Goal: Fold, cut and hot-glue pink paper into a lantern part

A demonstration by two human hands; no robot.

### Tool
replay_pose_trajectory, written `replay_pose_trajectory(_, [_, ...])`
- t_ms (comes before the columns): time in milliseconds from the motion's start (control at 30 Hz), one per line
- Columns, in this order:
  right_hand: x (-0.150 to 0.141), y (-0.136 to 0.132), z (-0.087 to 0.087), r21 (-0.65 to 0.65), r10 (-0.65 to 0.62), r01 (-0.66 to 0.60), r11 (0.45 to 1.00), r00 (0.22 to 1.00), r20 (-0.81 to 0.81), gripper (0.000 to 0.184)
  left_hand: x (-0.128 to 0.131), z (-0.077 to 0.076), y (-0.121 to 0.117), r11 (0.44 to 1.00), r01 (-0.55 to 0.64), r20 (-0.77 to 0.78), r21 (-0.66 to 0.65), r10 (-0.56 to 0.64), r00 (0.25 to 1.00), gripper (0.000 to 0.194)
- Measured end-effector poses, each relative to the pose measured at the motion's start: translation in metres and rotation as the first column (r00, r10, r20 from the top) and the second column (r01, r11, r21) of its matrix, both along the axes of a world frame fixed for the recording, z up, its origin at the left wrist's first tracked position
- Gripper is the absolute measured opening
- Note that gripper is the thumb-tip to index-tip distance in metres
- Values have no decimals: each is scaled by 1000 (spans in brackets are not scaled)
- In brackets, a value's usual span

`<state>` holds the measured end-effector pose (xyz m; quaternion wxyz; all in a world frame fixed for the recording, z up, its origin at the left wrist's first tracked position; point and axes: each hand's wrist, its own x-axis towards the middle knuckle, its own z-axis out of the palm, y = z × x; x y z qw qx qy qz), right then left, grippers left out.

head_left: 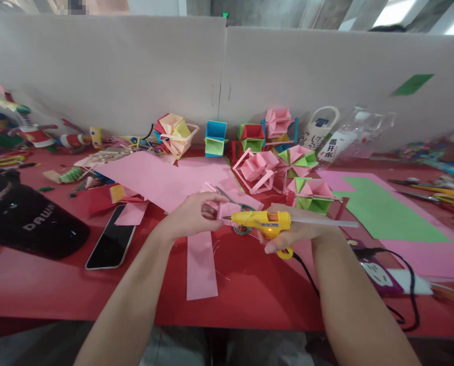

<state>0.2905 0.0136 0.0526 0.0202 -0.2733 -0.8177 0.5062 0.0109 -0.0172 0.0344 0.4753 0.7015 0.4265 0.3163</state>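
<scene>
In my right hand point(299, 226) is a yellow hot glue gun point(263, 221), its nozzle pointing left and a pale glue stick point(326, 222) sticking out of its back. My left hand point(192, 213) pinches a small folded pink paper piece point(227, 209) right at the nozzle tip. Whether nozzle and paper touch, I cannot tell. Behind the hands lie scissors point(246, 207), partly covered. A pink paper strip point(201, 269) lies flat on the red tabletop point(257, 295) below my left hand.
Folded paper boxes point(215, 138) and pink paper lanterns point(255, 170) stand along the grey partition point(135, 76). At left are a black tumbler point(32, 218) and a phone point(111, 238). A power strip point(377, 272) with black cords and green paper point(390, 208) lie at right.
</scene>
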Motion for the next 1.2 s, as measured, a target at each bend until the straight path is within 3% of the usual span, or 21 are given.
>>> replay_pose_trajectory(400, [-1, -1, 2, -33, 0, 1, 999, 1000, 13, 38, -3, -6, 3, 1000, -4, -13, 19, 5, 1000, 47])
replay_pose_trajectory(767, [-5, -3, 7, -44, 0, 2, 999, 999, 41, 37, -2, -2, 2, 1000, 1, -15, 5, -1, 1000, 47])
replay_pose_trajectory(1000, [-2, -1, 3, -70, -37, 39, 997, 999, 32, 29, -2, -1, 2, 1000, 3, -34, 18, -3, 999, 47])
replay_pose_trajectory(1200, [-4, -5, 10, -56, -74, 77, 995, 996, 49, 34, -2, -2, 1, 1000, 21, -32, -1, -21, 999, 50])
